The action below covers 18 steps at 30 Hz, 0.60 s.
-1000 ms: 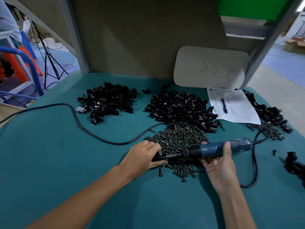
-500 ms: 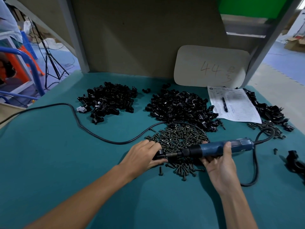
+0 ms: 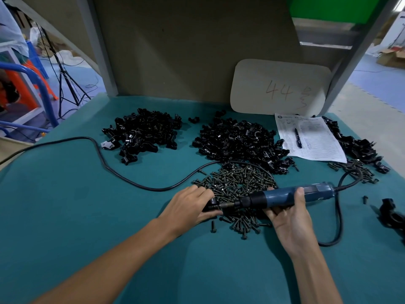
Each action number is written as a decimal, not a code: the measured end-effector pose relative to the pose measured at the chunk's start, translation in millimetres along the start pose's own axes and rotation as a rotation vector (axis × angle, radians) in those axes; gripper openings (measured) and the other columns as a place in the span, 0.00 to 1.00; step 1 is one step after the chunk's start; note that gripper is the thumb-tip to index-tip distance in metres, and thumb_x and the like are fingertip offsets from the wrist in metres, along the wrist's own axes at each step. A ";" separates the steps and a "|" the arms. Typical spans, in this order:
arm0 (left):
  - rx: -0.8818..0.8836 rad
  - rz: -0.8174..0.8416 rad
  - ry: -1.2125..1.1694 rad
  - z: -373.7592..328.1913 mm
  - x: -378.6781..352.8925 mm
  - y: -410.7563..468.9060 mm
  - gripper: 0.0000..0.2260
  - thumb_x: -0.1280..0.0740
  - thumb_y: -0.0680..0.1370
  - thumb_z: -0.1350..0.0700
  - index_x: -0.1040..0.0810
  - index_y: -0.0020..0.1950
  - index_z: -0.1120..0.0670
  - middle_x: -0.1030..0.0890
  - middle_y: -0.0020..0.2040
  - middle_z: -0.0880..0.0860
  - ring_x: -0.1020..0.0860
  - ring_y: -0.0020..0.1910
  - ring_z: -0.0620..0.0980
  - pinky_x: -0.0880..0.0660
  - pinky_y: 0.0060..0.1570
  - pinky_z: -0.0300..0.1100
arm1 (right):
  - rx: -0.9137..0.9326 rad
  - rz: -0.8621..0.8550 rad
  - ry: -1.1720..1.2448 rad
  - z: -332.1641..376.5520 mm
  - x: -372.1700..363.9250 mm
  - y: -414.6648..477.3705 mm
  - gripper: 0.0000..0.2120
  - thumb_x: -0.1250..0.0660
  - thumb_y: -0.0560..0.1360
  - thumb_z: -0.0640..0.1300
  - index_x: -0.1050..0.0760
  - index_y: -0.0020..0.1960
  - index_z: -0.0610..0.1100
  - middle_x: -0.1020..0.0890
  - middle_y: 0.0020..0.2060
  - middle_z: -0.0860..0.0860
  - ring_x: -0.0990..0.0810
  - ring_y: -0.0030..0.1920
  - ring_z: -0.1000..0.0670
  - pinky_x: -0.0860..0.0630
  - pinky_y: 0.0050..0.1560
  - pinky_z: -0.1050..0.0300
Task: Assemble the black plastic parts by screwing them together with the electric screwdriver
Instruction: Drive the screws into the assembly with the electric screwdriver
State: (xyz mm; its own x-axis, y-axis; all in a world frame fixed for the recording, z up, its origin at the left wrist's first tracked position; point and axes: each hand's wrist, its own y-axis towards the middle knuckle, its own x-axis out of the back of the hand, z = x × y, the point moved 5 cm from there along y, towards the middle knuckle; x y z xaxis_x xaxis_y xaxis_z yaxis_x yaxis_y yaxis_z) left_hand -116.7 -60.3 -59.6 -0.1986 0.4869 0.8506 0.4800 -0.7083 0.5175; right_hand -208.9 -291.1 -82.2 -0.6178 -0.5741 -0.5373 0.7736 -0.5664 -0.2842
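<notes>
My left hand (image 3: 188, 207) grips a small black plastic part (image 3: 212, 204) at the near edge of the screw pile (image 3: 238, 185); most of the part is hidden under my fingers. My right hand (image 3: 287, 213) holds the blue electric screwdriver (image 3: 282, 197) lying almost level, thumb over its barrel. Its bit (image 3: 228, 204) points left and meets the part. Two heaps of black plastic parts lie farther back, one at the left (image 3: 142, 132) and one in the middle (image 3: 238, 142).
The screwdriver's black cord (image 3: 122, 174) snakes across the green table from the left and loops at the right (image 3: 338, 218). A paper sheet with a pen (image 3: 311, 139) lies back right beside more black parts (image 3: 359, 145). A dark assembled part (image 3: 392, 216) sits at the right edge.
Both hands and the screwdriver stay where they were, with the bit against the held part. Only the camera view shifted slightly.
</notes>
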 end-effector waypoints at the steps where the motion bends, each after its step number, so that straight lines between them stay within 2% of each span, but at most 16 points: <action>1: 0.000 0.003 0.001 0.0 -0.1 -0.1 0.17 0.32 0.77 0.38 0.26 0.46 0.53 0.25 0.38 0.47 0.37 0.38 0.43 0.39 0.39 0.34 | -0.001 0.002 0.001 -0.2 -0.1 0.1 0.31 0.42 0.80 0.61 0.35 0.76 0.43 0.24 0.70 0.39 0.19 0.65 0.45 0.21 0.57 0.47; 6: 0.008 0.027 -0.014 0.1 -1.0 -0.3 0.17 0.32 0.78 0.39 0.25 0.47 0.53 0.24 0.40 0.47 0.33 0.37 0.44 0.37 0.39 0.35 | -0.004 -0.001 -0.002 -1.5 0.8 1.0 0.32 0.43 0.81 0.62 0.36 0.77 0.43 0.25 0.71 0.39 0.20 0.65 0.45 0.21 0.57 0.47; 11: 0.013 0.034 -0.019 0.0 -0.3 0.2 0.17 0.32 0.78 0.39 0.25 0.47 0.53 0.24 0.40 0.47 0.36 0.38 0.44 0.37 0.39 0.35 | -0.007 0.001 0.005 -1.5 0.3 0.9 0.31 0.42 0.81 0.62 0.35 0.77 0.43 0.24 0.70 0.40 0.20 0.65 0.45 0.21 0.57 0.46; 18: 0.017 0.048 -0.020 -0.3 -0.7 0.5 0.17 0.30 0.77 0.39 0.25 0.47 0.53 0.24 0.40 0.48 0.33 0.37 0.45 0.36 0.39 0.36 | -0.007 0.006 0.001 -2.6 0.6 1.3 0.31 0.42 0.82 0.61 0.36 0.77 0.43 0.25 0.71 0.39 0.20 0.66 0.44 0.21 0.58 0.46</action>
State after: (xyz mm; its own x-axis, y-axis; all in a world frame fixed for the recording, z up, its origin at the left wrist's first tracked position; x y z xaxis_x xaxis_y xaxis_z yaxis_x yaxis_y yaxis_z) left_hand -116.6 -61.1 -59.9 -0.1581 0.4630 0.8721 0.5028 -0.7224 0.4747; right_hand -207.9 -290.7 -84.9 -0.6128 -0.5768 -0.5401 0.7783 -0.5588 -0.2863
